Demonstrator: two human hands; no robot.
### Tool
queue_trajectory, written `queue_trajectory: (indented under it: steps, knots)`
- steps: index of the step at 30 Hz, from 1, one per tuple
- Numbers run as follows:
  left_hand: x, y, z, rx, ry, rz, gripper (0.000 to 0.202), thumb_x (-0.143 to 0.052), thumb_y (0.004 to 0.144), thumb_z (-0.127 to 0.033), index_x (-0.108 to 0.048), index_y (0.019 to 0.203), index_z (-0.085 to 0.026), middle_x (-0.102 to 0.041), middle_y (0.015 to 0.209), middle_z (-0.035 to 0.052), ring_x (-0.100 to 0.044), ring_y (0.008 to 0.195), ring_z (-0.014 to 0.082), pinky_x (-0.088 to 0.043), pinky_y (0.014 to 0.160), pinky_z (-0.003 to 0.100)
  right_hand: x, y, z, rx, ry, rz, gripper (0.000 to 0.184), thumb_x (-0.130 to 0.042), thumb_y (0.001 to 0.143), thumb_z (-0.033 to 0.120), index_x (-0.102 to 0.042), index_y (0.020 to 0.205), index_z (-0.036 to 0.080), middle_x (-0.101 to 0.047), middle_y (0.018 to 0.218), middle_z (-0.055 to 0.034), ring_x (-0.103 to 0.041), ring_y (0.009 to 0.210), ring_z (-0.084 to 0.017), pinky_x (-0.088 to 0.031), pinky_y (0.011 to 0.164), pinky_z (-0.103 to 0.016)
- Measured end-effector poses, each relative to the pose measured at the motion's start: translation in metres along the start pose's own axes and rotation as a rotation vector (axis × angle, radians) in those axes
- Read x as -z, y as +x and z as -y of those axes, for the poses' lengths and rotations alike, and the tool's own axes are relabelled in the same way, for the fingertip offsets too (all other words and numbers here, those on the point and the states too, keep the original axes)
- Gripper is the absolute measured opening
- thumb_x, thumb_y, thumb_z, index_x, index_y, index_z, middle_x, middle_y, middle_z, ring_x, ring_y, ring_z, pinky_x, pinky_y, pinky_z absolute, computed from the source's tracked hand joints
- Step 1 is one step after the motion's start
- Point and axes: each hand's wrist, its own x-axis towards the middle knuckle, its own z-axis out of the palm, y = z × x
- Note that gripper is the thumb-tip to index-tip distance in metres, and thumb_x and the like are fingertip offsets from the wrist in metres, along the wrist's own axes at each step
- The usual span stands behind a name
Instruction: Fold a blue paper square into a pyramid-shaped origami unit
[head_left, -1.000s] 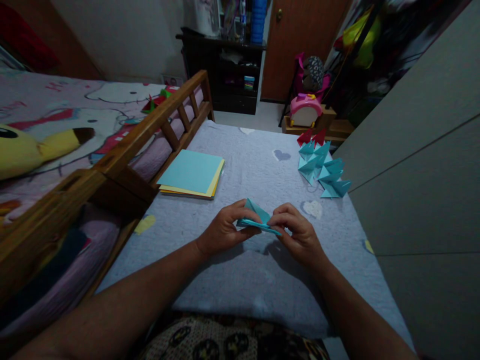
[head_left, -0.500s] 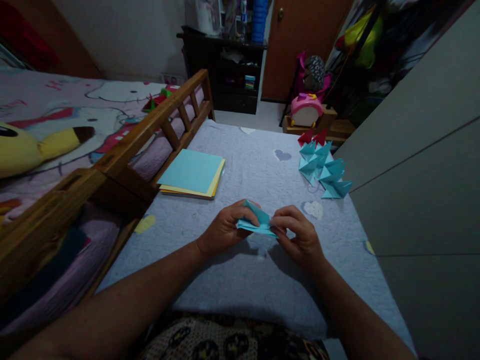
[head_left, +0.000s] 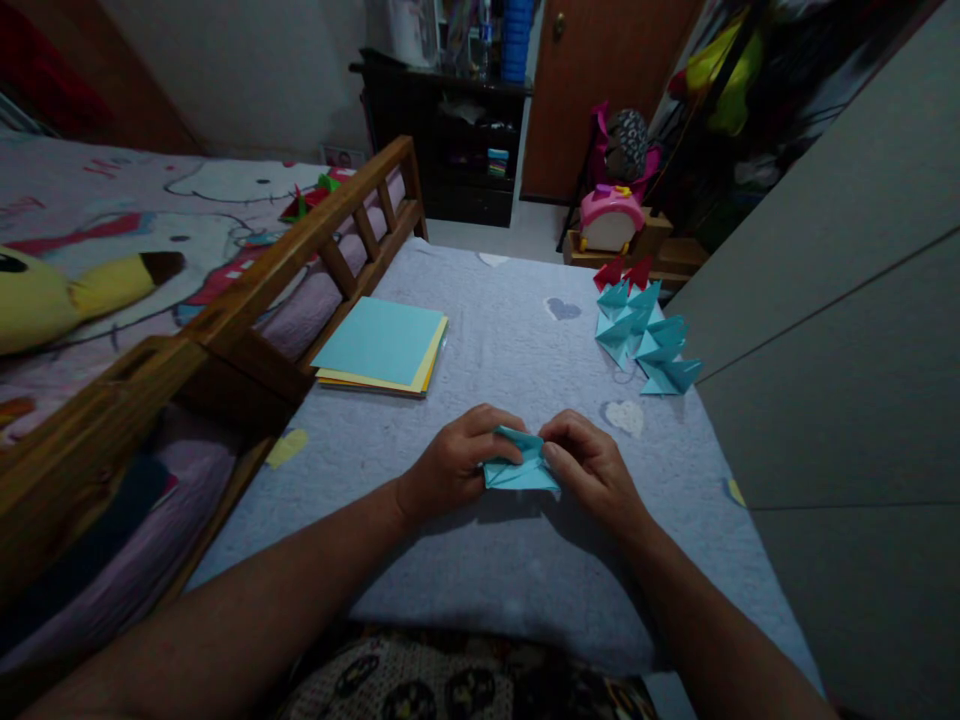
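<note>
A small folded piece of light-blue origami paper [head_left: 523, 474] is held between my two hands, over the front middle of the cloth-covered surface. My left hand [head_left: 459, 455] grips its left side, fingers lying across the top. At the right edge my right hand [head_left: 589, 462] pinches the paper between thumb and fingers. Farther left lies a stack of square paper [head_left: 382, 342], light blue on top with yellow and orange sheets below. Several folded light-blue paper pieces [head_left: 630, 325] stand at the far right, with red folded paper [head_left: 611, 273] behind them.
A wooden bed rail [head_left: 300, 255] runs along the left, with a patterned bed and a yellow plush toy [head_left: 90, 290] beyond it. On the right rises a pale cabinet [head_left: 840, 300]. A dark shelf unit [head_left: 442, 150] and a pink toy case [head_left: 611, 218] stand at the back.
The folded paper has tilted, so more of its flat face shows toward me and its raised flap sits lower. My right fingers have closed in nearer its upper right edge.
</note>
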Motion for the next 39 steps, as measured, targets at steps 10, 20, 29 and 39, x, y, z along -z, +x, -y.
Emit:
queue_trajectory:
  steps: [10,20,29,39]
  knots:
    - [0.0,0.001,-0.005,-0.222,0.32,-0.026,0.004,-0.06,0.095,-0.014,-0.062,0.096,-0.018,-0.067,0.108,0.0091,-0.062,0.099,0.0203,-0.057,0.085,0.037,-0.004,0.0,0.0,0.142,-0.204,-0.101,0.008,-0.059,0.089,0.018,-0.067,0.092,0.019,-0.056,0.077,0.0002,-0.052,0.061,-0.011,-0.043,0.054,-0.026]
    - [0.003,0.0,-0.01,-0.345,0.476,0.03,0.007,-0.062,0.093,-0.013,-0.063,0.091,-0.019,-0.068,0.107,0.0065,-0.06,0.1,0.0206,-0.056,0.096,0.038,-0.007,0.0,0.003,0.182,-0.219,-0.126,0.013,-0.059,0.088,0.013,-0.071,0.089,0.018,-0.059,0.072,0.0001,-0.054,0.057,-0.01,-0.043,0.05,-0.023]
    - [0.003,0.004,-0.014,-0.362,0.507,0.021,0.011,-0.058,0.096,-0.015,-0.063,0.088,-0.021,-0.07,0.105,0.0046,-0.059,0.091,0.0196,-0.056,0.081,0.033,-0.008,-0.001,0.002,0.183,-0.255,-0.136,0.015,-0.059,0.088,0.013,-0.073,0.087,0.019,-0.06,0.068,0.0002,-0.055,0.057,-0.012,-0.043,0.051,-0.024]
    - [0.0,0.002,-0.014,-0.303,0.516,0.016,0.01,-0.058,0.095,-0.016,-0.063,0.088,-0.021,-0.07,0.109,0.0065,-0.062,0.094,0.021,-0.057,0.079,0.034,-0.01,-0.001,0.004,0.178,-0.271,-0.209,0.013,-0.059,0.085,0.012,-0.07,0.081,0.019,-0.058,0.067,0.0006,-0.054,0.056,-0.012,-0.043,0.052,-0.025]
